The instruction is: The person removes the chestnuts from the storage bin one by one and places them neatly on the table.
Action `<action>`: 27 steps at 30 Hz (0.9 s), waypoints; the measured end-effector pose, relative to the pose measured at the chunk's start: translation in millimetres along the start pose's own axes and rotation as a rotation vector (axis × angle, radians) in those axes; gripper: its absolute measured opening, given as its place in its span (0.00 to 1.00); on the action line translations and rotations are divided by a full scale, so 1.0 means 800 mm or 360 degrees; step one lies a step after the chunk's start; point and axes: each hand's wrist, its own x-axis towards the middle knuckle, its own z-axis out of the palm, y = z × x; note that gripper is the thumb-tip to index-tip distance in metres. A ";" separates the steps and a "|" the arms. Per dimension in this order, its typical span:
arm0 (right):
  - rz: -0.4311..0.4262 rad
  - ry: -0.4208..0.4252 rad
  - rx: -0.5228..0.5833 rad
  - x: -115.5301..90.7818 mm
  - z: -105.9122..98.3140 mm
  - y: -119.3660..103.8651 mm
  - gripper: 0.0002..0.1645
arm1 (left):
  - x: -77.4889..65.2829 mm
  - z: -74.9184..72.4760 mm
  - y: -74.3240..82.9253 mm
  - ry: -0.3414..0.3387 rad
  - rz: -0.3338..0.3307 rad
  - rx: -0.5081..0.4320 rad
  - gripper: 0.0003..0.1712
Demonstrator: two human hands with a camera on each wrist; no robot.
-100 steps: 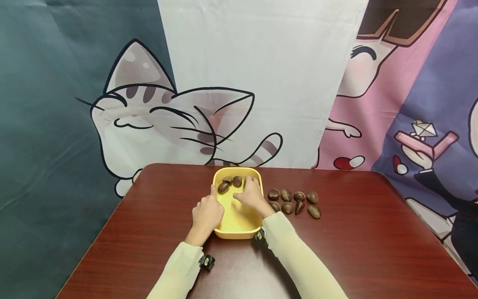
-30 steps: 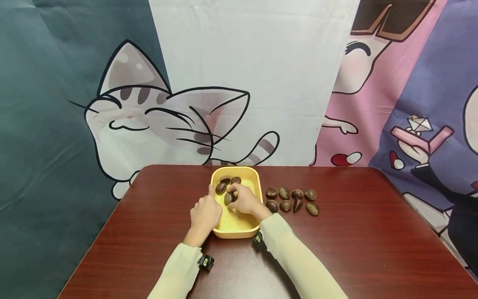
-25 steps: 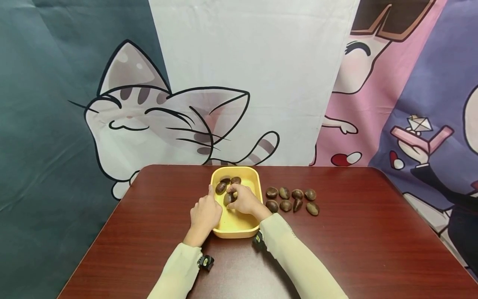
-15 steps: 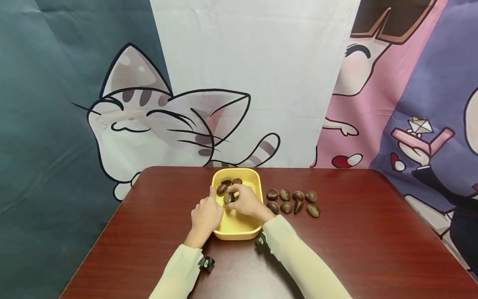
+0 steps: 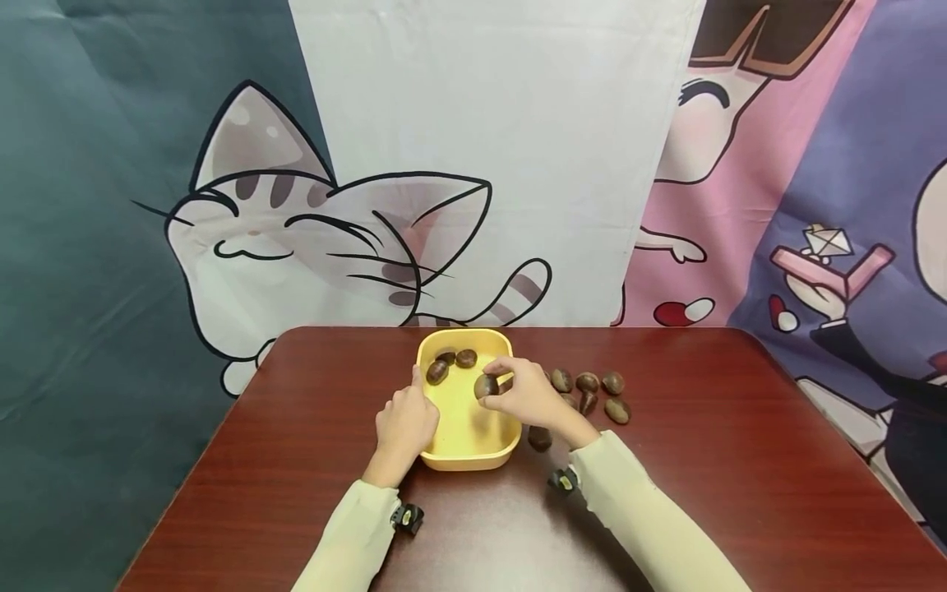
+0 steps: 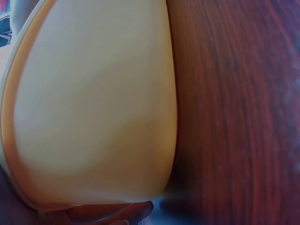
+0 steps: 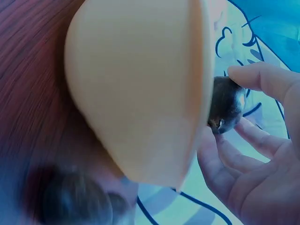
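A yellow plastic box (image 5: 464,460) stands on the table. My left hand (image 5: 405,426) grips its left wall in the head view, index finger stretched along the rim; the left wrist view shows the wall close up, with fingers (image 6: 136,212) at its edge. My right hand (image 5: 534,398) pinches a brown chestnut (image 5: 486,386) between thumb and fingertips over the box's right side. Another brown shape shows inside the loop of those fingers. From the right wrist, the held chestnut (image 7: 226,105) appears just beyond the rim. Three chestnuts (image 5: 437,372) lie in the box's far left corner.
Several chestnuts (image 5: 617,410) lie right of the box on the dark red wooden table (image 5: 710,460), some partly hidden by my right hand. One chestnut (image 5: 539,438) sits nearer the front, beside the box's right wall. A cartoon-printed cloth (image 5: 518,164) hangs behind.
My right hand has moved right from the middle of the box, with the chestnut in its fingers. A chestnut right of the box now shows nearer the front. My left hand has stayed put.
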 end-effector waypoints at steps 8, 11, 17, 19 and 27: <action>0.0050 0.0058 -0.0009 -0.032 -0.037 0.018 0.25 | -0.003 0.001 -0.001 -0.0028 -0.0015 0.0013 0.36; 0.0090 0.0101 -0.0019 -0.042 -0.052 0.026 0.25 | -0.002 0.001 -0.002 -0.0032 -0.0020 0.0007 0.36; 0.0068 0.0129 -0.0096 -0.055 -0.070 0.044 0.23 | -0.001 -0.001 -0.003 -0.0040 -0.0046 0.0001 0.36; 0.0044 0.0111 -0.0153 -0.060 -0.073 0.050 0.23 | -0.001 -0.001 -0.003 -0.0049 -0.0043 -0.0006 0.36; 0.0056 0.0075 -0.0315 -0.083 -0.078 0.071 0.25 | 0.002 -0.003 0.000 -0.0037 -0.0021 -0.0016 0.36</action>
